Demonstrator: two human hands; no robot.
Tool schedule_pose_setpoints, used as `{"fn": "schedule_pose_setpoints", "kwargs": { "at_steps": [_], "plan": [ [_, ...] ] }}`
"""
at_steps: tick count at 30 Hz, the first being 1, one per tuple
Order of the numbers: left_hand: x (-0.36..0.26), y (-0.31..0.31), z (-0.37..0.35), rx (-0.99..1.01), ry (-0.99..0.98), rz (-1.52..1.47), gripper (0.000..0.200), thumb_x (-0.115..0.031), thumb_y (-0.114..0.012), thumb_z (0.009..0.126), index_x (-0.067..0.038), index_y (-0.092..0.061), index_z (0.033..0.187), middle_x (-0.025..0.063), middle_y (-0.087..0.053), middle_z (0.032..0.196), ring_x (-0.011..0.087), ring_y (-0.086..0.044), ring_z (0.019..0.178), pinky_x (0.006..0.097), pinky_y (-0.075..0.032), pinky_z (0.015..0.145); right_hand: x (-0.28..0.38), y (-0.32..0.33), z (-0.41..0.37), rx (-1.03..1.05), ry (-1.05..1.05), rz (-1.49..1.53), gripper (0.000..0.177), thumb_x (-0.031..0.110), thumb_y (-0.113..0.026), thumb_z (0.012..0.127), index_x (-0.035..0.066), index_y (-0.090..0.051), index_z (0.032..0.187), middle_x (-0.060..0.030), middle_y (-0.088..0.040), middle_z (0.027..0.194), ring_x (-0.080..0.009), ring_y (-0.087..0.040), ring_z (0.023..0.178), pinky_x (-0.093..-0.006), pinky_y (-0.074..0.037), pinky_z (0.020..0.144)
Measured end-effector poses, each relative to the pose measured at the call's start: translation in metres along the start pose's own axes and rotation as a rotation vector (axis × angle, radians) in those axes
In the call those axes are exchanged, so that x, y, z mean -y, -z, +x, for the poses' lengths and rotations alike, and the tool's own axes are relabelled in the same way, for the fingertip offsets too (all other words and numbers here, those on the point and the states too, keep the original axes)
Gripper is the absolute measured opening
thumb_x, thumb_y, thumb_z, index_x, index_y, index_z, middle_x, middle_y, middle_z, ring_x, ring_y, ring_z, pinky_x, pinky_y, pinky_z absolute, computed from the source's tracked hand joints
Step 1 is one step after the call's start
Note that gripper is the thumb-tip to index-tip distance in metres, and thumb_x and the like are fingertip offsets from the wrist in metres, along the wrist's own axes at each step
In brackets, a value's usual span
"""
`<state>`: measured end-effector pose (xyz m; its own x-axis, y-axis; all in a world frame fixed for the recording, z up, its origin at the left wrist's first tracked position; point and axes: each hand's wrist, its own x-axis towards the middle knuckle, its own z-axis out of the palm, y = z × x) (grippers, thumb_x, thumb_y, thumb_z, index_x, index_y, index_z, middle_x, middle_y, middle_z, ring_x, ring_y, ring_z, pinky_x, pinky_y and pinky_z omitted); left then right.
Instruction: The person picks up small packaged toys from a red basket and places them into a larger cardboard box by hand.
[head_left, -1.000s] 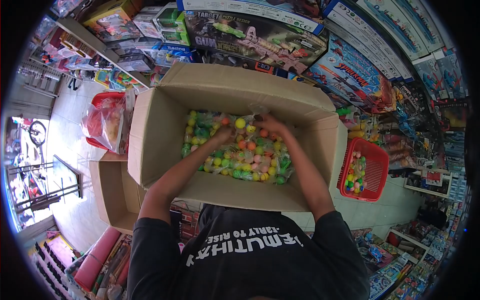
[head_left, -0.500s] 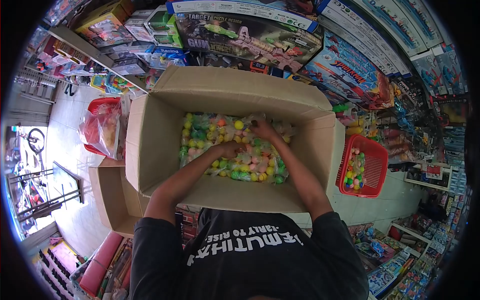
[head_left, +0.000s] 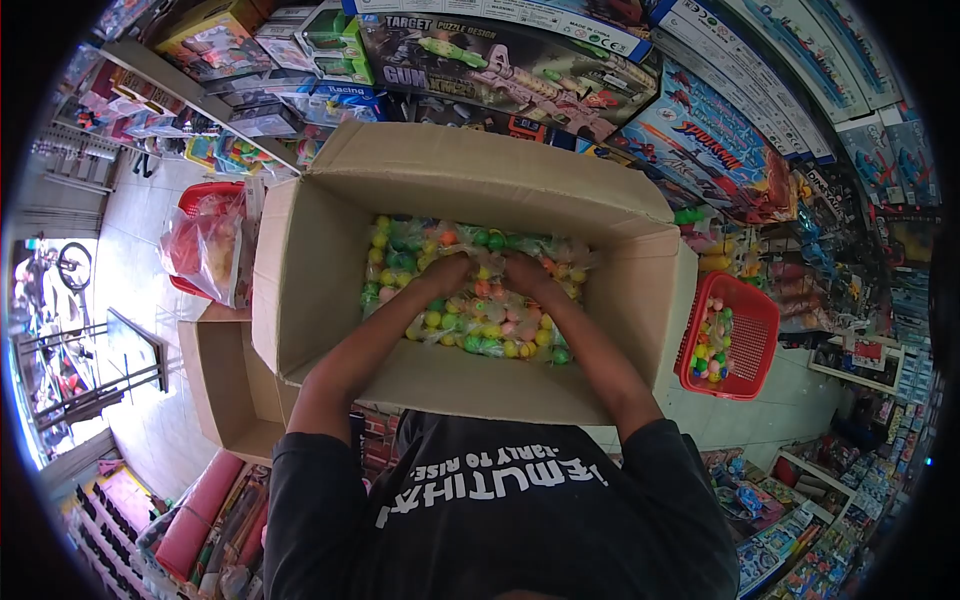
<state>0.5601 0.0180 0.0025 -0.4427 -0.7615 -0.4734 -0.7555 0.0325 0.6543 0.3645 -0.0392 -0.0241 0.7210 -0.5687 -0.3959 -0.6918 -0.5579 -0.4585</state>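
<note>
An open cardboard box [head_left: 620, 310] stands in front of me. Clear plastic bags of small coloured balls [head_left: 490, 330], yellow, green, orange and pink, cover its bottom. Both my hands are inside it, close together near the middle of the bags. My left hand [head_left: 447, 273] has its fingers curled down on the bags, the fingertips hidden. Just to its right, my right hand [head_left: 525, 272] is bent inward over the plastic, and its fingertips cannot be made out either.
A red basket [head_left: 764, 345] with loose coloured balls stands right of the box. Left are another red basket [head_left: 190, 200] with plastic bags and a smaller open carton [head_left: 225, 385]. Boxed toys [head_left: 510, 75] line the shelf beyond.
My left hand has moved up and slightly left within the box, and my right hand has shifted slightly down. Some bags between them have changed position.
</note>
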Motion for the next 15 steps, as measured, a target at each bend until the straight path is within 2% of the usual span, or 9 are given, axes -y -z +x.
{"fn": "schedule_pose_setpoints", "kwargs": {
  "at_steps": [1, 2, 4, 7, 9, 10, 11, 13, 15],
  "plan": [
    [0.004, -0.002, 0.003, -0.117, 0.092, -0.003, 0.033, -0.003, -0.051, 0.078, -0.002, -0.052, 0.111, 0.0196, -0.054, 0.111, 0.0315, -0.054, 0.101, 0.0390, -0.043, 0.085, 0.000, 0.001, 0.000, 0.000, 0.001, -0.002, 0.043, 0.012, -0.063, 0.067, 0.006, -0.053, 0.108, -0.0163, -0.055, 0.106, -0.0324, -0.053, 0.099, -0.0412, -0.046, 0.082],
    [0.007, -0.004, 0.005, -0.118, 0.094, -0.003, 0.033, -0.003, -0.051, 0.078, -0.002, -0.052, 0.111, 0.0196, -0.054, 0.111, 0.0315, -0.054, 0.101, 0.0390, -0.043, 0.085, 0.000, 0.001, -0.001, -0.002, 0.015, -0.003, 0.042, 0.011, -0.063, 0.067, 0.006, -0.053, 0.108, -0.0162, -0.054, 0.107, -0.0324, -0.053, 0.099, -0.0411, -0.046, 0.082],
    [0.006, -0.007, 0.008, 0.018, 0.050, 0.103, 0.034, -0.005, -0.052, 0.077, 0.001, -0.052, 0.111, 0.0216, -0.054, 0.111, 0.0320, -0.054, 0.102, 0.0395, -0.043, 0.086, 0.004, 0.006, -0.003, -0.002, 0.028, -0.003, 0.041, 0.010, -0.062, 0.067, 0.006, -0.053, 0.107, -0.0161, -0.054, 0.108, -0.0325, -0.053, 0.099, -0.0409, -0.046, 0.082],
    [-0.001, -0.003, 0.005, 0.110, 0.019, 0.112, 0.036, -0.007, -0.054, 0.076, 0.001, -0.052, 0.112, 0.0217, -0.051, 0.115, 0.0330, -0.054, 0.101, 0.0396, -0.043, 0.086, 0.000, 0.004, -0.003, 0.056, -0.091, 0.057, 0.041, 0.009, -0.062, 0.068, 0.008, -0.052, 0.108, -0.0150, -0.053, 0.110, -0.0327, -0.053, 0.099, -0.0407, -0.046, 0.083],
    [0.002, -0.007, 0.009, 0.152, 0.045, 0.120, 0.040, -0.007, -0.056, 0.076, -0.001, -0.050, 0.115, 0.0208, -0.050, 0.117, 0.0332, -0.053, 0.103, 0.0393, -0.043, 0.087, -0.004, 0.001, -0.004, -0.080, -0.043, 0.103, 0.040, 0.013, -0.064, 0.070, 0.009, -0.053, 0.109, -0.0158, -0.054, 0.108, -0.0333, -0.053, 0.099, -0.0408, -0.045, 0.084],
    [0.004, -0.009, 0.012, 0.193, 0.067, 0.127, 0.045, -0.008, -0.057, 0.075, -0.003, -0.049, 0.118, 0.0199, -0.049, 0.120, 0.0334, -0.052, 0.104, 0.0390, -0.043, 0.088, -0.006, 0.001, -0.003, -0.081, -0.043, 0.103, 0.040, 0.013, -0.064, 0.070, 0.009, -0.053, 0.109, -0.0158, -0.054, 0.108, -0.0333, -0.053, 0.099, -0.0408, -0.045, 0.084],
    [0.006, -0.013, 0.013, 0.193, 0.066, 0.127, 0.045, -0.008, -0.057, 0.075, -0.003, -0.049, 0.118, 0.0199, -0.049, 0.120, 0.0334, -0.052, 0.104, 0.0390, -0.043, 0.088, -0.007, 0.000, -0.001, -0.040, -0.014, 0.120, 0.042, 0.016, -0.065, 0.070, 0.010, -0.053, 0.110, -0.0158, -0.054, 0.109, -0.0331, -0.052, 0.101, -0.0411, -0.044, 0.085],
    [0.005, -0.014, 0.010, -0.001, -0.054, 0.105, 0.050, -0.014, -0.061, 0.074, -0.006, -0.047, 0.121, 0.0195, -0.052, 0.115, 0.0337, -0.052, 0.103, 0.0391, -0.042, 0.088, -0.003, 0.002, -0.001, -0.002, 0.017, 0.136, 0.043, 0.019, -0.067, 0.071, 0.010, -0.053, 0.111, -0.0157, -0.054, 0.109, -0.0330, -0.052, 0.102, -0.0413, -0.043, 0.086],
    [0.001, -0.008, 0.008, 0.035, -0.056, 0.086, 0.053, -0.015, -0.062, 0.074, -0.008, -0.045, 0.124, 0.0192, -0.051, 0.118, 0.0337, -0.051, 0.105, 0.0389, -0.042, 0.089, 0.001, 0.000, -0.007, 0.010, -0.043, 0.041, 0.042, 0.022, -0.068, 0.071, 0.011, -0.055, 0.110, -0.0139, -0.054, 0.109, -0.0325, -0.051, 0.103, -0.0415, -0.043, 0.086]
  ]
}}
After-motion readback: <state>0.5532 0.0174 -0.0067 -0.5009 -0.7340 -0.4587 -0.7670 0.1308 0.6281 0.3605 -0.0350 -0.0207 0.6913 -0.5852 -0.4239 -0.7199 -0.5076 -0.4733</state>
